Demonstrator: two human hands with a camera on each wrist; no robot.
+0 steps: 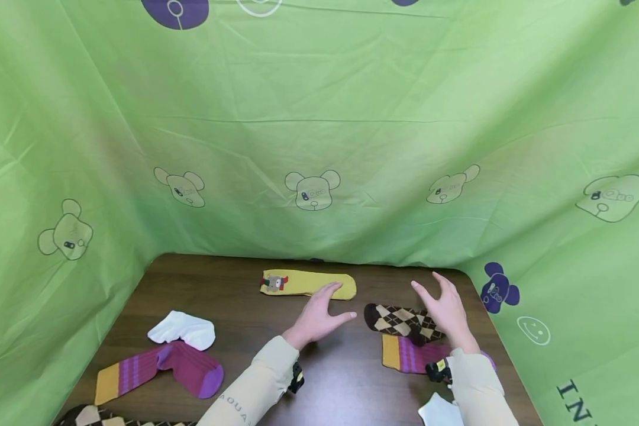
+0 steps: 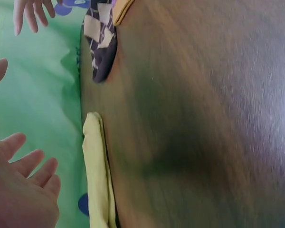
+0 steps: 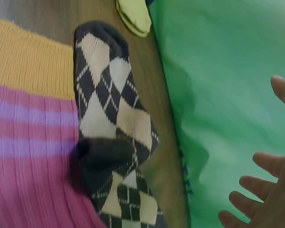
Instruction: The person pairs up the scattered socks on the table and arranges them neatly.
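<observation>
My left hand (image 1: 318, 316) hovers over the table with thumb and fingers spread, just in front of a yellow sock (image 1: 303, 283) with an animal face at its cuff. Nothing is in that hand. My right hand (image 1: 447, 310), also spread and holding nothing, is above a brown argyle sock (image 1: 396, 319). In the right wrist view the argyle sock (image 3: 111, 95) lies bent, its dark heel folded up, beside a purple sock with an orange cuff (image 3: 33, 64). The left wrist view shows the yellow sock (image 2: 97, 166) below the fingers.
At the left of the brown table (image 1: 218, 307) lie a white sock (image 1: 183, 328), another purple sock (image 1: 191, 364) and part of a second argyle sock (image 1: 87, 416). A white piece (image 1: 439, 411) shows by the right sleeve. Green printed cloth (image 1: 314, 142) walls the back and sides.
</observation>
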